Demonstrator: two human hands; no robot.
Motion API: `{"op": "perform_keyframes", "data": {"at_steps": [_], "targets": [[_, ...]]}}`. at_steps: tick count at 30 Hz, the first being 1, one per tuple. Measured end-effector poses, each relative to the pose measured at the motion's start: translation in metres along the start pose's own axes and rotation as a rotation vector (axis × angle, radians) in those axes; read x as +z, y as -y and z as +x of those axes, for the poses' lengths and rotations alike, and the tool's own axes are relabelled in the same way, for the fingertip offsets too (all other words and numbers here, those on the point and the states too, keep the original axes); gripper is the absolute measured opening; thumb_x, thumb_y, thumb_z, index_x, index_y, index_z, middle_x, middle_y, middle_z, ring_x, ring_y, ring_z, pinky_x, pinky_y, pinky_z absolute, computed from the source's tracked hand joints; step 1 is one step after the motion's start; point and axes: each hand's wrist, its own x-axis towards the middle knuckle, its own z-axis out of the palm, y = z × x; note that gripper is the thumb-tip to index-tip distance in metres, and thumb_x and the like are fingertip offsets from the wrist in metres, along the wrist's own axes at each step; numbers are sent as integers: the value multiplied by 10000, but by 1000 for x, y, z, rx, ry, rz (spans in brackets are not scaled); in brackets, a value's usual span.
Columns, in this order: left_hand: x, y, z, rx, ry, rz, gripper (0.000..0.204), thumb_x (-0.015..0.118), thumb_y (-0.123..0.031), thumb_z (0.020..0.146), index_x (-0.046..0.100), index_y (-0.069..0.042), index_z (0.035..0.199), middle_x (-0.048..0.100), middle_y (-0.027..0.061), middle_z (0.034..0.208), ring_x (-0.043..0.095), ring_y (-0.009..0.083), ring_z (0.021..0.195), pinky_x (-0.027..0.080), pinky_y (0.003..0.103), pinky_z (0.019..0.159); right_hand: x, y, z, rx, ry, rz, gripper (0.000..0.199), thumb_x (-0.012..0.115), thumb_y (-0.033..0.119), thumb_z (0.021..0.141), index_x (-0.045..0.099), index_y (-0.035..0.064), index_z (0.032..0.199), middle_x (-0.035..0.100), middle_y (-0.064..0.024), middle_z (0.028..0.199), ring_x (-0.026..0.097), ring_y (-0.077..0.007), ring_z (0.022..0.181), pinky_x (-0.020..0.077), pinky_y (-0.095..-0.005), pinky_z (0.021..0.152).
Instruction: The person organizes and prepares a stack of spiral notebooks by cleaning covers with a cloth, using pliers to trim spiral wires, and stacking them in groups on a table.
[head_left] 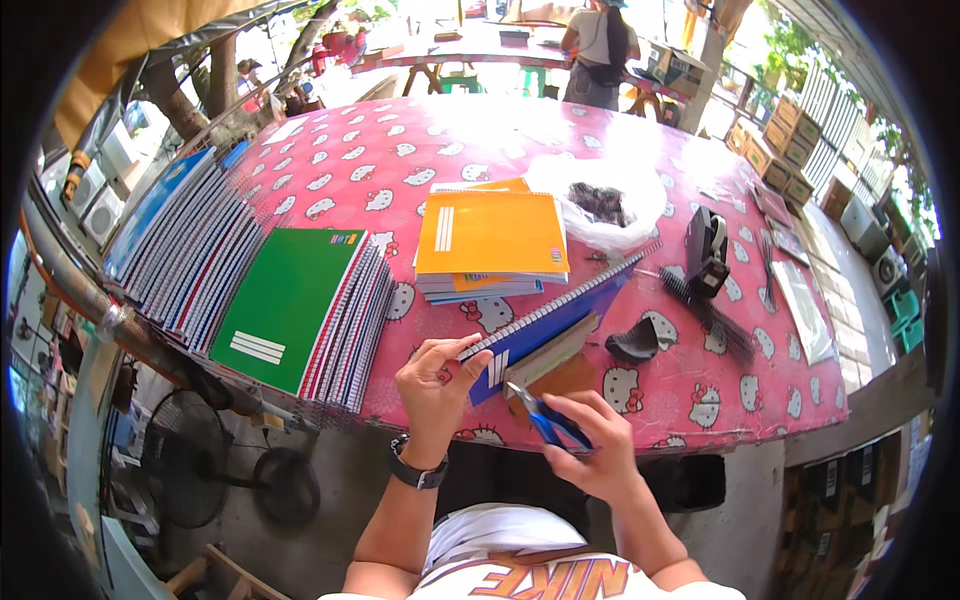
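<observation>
From the head camera, low in the middle of the frame, the left hand [432, 385] is clamped on the near spiral-bound corner of a blue notebook [560, 318], thumb on top and fingers curled under, tipping it up off the table. Just right of it and a touch lower, the right hand [590, 450] is wrapped shut around blue-handled pliers [545, 418], their metal nose touching the notebook's near edge beside a brown cardboard piece [560, 360] lying under the book. All this sits at the front edge of a pink cartoon-cat tablecloth [400, 170]. Centre frame, a small stack of notebooks topped by an orange notebook [490, 232] lies flat, just above the blue one. Left of centre, a green notebook [285, 300] caps a fanned row of spiral notebooks, and further left another fanned row [185, 250] runs toward the upper left. Right of centre, a clear plastic bag [610, 200] holds something dark, with a black tape dispenser [708, 250] beside it and black spiral bindings [705, 310] below that. At the top of the frame, a person [600, 50] stands at another table.
</observation>
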Motion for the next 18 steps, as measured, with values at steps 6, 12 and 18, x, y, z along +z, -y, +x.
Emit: {"op": "perform_keyframes", "data": {"at_steps": [6, 12, 18], "targets": [[6, -1, 1, 4, -16, -51, 246, 761, -49, 687, 693, -30, 922, 604, 31, 738, 531, 86, 649, 427, 225, 574, 29, 1, 23, -134, -123, -158, 572, 695, 106, 617, 551, 52, 1168, 533, -157, 1021, 515, -327, 900, 461, -399, 795], [5, -2, -2, 63, -38, -16, 246, 750, -7, 680, 690, -29, 918, 582, 26, 728, 512, 77, 632, 402, 217, 523, 35, 6, 19, -98, -97, -116, 519, 673, 117, 674, 542, 33, 1169, 543, -163, 1004, 559, -309, 885, 491, -386, 756], [8, 3, -6, 175, -11, 37, 235, 749, 3, 677, 686, -27, 901, 576, 28, 732, 503, 76, 610, 389, 221, 494, 18, -2, 16, 640, 284, 1391, 379, 525, 132, 884, 462, -51, 1210, 558, -107, 1045, 607, -173, 920, 538, -317, 772]]}}
